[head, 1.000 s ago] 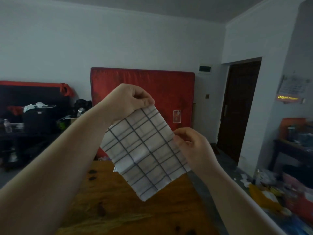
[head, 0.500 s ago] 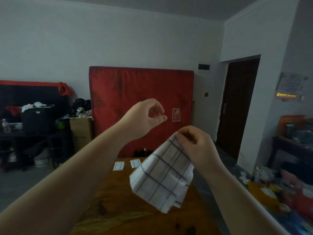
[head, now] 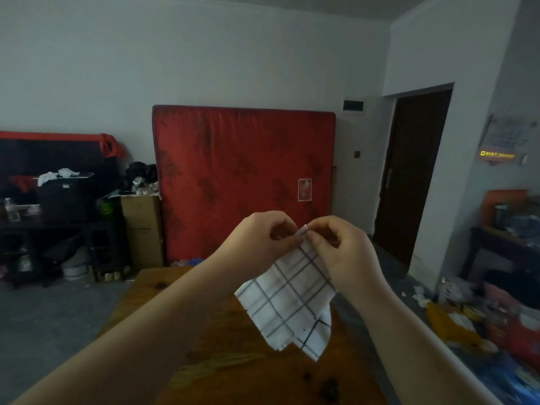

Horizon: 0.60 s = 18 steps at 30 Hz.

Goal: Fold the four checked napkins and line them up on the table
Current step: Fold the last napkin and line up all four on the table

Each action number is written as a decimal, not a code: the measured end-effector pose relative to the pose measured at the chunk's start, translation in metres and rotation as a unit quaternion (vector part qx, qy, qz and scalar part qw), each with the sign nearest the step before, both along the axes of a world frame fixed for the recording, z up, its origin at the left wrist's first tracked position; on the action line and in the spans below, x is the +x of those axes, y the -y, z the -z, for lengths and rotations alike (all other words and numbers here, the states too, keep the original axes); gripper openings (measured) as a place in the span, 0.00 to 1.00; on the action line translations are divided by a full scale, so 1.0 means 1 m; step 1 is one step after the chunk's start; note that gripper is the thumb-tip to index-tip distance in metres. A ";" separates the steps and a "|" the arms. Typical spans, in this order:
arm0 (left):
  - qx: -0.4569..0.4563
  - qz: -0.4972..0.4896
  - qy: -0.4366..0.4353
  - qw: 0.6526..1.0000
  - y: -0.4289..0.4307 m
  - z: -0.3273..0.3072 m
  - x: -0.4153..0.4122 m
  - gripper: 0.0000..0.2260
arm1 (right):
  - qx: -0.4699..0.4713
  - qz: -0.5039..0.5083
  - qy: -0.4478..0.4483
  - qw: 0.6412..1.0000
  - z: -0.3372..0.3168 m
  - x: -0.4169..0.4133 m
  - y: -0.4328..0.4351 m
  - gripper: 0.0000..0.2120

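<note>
A white napkin with dark checks [head: 287, 299] hangs in the air above the wooden table [head: 233, 361], folded over on itself with its lower corners loose. My left hand [head: 264, 238] and my right hand [head: 336, 247] meet at its top corner, both pinching the cloth there, fingertips almost touching. The other napkins are hidden behind my arms and the hanging cloth.
A red mattress [head: 242, 176] leans on the far wall beyond the table. Cardboard box [head: 143, 226] and dark cluttered shelves [head: 52, 217] stand at the left. A dark door [head: 409, 171] and a cluttered side table [head: 502, 238] are at the right.
My left hand let go of the napkin's upper corner, swung right and now pinches the top corner beside my right hand. The napkin went from spread open to hanging doubled.
</note>
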<state>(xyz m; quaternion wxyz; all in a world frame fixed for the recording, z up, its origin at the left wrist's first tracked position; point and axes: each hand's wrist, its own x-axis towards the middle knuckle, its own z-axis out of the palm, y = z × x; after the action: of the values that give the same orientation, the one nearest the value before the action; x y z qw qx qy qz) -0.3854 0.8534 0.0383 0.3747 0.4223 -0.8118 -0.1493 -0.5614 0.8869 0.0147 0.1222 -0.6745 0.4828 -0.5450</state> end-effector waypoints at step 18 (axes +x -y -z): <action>0.017 0.116 0.148 0.982 0.009 -0.039 0.013 0.12 | 0.057 -0.059 -0.105 0.991 -0.021 -0.004 -0.002 0.09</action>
<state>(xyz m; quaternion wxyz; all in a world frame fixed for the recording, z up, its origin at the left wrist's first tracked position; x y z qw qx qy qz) -0.3719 0.8439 0.0771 0.2234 0.3488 -0.8991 -0.1418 -0.5655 0.8888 0.0356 0.1412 -0.7472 0.4823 -0.4348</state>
